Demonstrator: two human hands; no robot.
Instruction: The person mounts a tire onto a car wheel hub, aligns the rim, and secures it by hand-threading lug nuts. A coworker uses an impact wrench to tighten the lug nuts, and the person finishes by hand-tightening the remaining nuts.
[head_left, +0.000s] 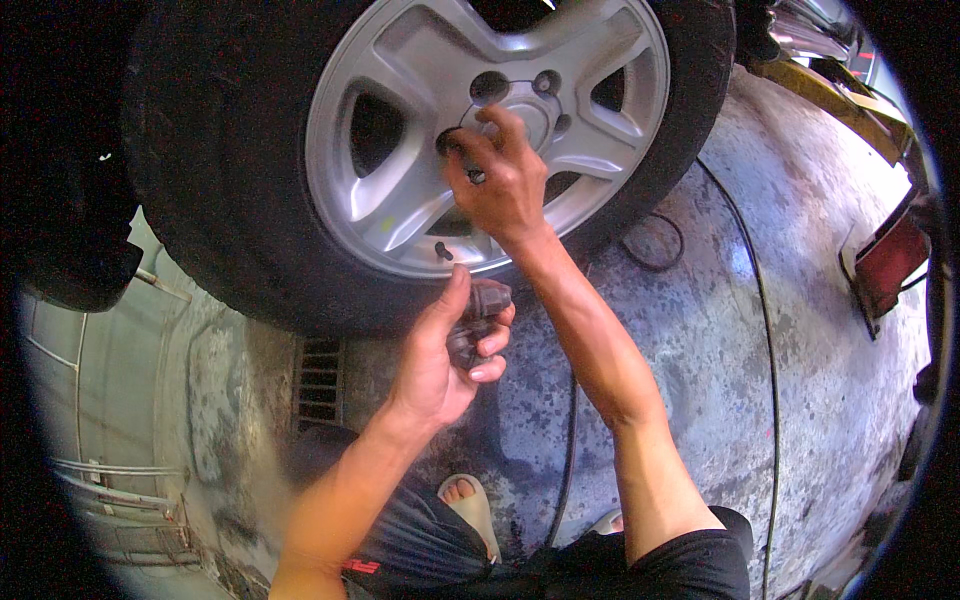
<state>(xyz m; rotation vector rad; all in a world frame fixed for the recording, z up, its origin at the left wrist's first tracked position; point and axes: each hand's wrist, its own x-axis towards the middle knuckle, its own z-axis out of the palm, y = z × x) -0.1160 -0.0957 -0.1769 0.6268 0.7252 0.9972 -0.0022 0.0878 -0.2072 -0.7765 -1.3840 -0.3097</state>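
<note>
A large tyre [225, 130] with a silver alloy wheel [395, 55] stands upright in front of me. My right hand [500, 185] reaches up to the lug holes beside the round centre cap [533, 118], its fingers bent and closed in. Whatever they grip is hidden and slightly blurred. Below the rim, my left hand [440, 355] is closed around several dark lug nuts [488, 300], with the thumb pointing up. A short black valve stem [443, 250] sticks out of the rim just above that thumb.
Black cables [768, 350] run over the stained concrete floor [690, 330]. A metal drain grate [319, 380] lies under the tyre at left. A red metal piece [890, 260] and a yellow beam [835, 95] are at right. Pale pipes [120, 485] line the left side.
</note>
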